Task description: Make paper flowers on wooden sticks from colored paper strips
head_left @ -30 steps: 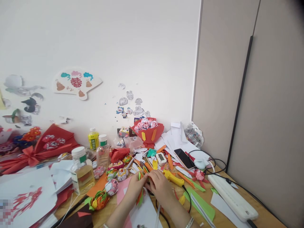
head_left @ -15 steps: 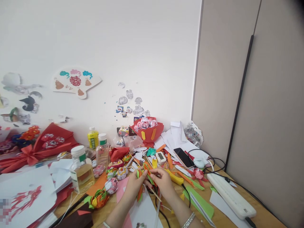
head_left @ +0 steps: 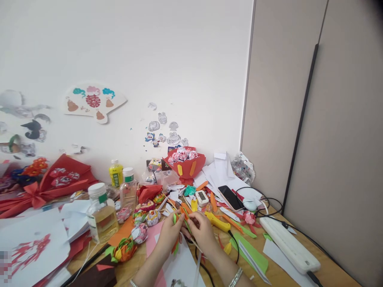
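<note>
clutter (head_left: 175, 195) covers the wooden table (head_left: 332, 273) between both hands (head_left: 170, 230) and the wall (head_left: 179, 59).

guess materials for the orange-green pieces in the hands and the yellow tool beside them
Orange-green pieces: probably matte paper, judging by their thin, flat edges, though partly hidden. Yellow tool: likely hard plastic, smooth, with even colour and a moulded-looking body.

Desk (head_left: 123, 274) against wall (head_left: 179, 52), hands at front centre

Left hand (head_left: 169, 232) and right hand (head_left: 204, 232) above paper sheet (head_left: 182, 261), paper petals (head_left: 175, 218) between. Left: paper flowers (head_left: 139, 233), bottles (head_left: 103, 219) beyond. Right: glue gun (head_left: 218, 222) just beside right hand; power strip (head_left: 290, 244) farther out. Behind: timer (head_left: 201, 198), smartphone (head_left: 229, 197) to its right. Bouquet (head_left: 188, 168) at back, before wall.
</note>
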A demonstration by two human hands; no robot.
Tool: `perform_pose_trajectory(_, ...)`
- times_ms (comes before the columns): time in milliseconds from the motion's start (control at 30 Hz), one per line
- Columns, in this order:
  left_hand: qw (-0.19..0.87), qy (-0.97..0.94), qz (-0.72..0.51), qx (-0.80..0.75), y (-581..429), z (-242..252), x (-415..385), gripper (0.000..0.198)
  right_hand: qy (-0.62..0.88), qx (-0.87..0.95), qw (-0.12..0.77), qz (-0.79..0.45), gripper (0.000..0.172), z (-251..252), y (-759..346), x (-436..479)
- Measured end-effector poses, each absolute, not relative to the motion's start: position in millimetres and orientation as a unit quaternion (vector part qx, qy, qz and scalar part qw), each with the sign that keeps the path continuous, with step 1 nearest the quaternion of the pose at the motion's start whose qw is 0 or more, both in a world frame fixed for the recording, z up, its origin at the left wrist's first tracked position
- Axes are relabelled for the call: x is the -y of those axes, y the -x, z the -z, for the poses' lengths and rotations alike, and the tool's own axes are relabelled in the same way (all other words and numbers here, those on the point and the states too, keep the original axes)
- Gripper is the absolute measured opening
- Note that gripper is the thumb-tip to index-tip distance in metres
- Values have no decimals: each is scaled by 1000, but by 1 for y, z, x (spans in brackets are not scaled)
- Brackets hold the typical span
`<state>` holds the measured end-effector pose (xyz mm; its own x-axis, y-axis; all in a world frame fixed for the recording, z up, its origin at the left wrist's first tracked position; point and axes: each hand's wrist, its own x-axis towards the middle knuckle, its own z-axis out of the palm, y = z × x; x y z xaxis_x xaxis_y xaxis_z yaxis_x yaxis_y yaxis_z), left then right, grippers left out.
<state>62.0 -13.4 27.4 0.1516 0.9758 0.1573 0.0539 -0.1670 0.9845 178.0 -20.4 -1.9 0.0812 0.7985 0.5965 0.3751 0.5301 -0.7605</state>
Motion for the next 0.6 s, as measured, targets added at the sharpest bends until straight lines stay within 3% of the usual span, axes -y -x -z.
perform_pose_trajectory(267, 479, -563, -500, -452, -61, -26, 11, 44, 433, 655, 576, -228, 17, 2, -180, 20)
perform_pose_trajectory(600, 434, -596, -482, -473, -63, -29, 16, 45, 460, 670, 565, -140, 20, 10, -179, 14)
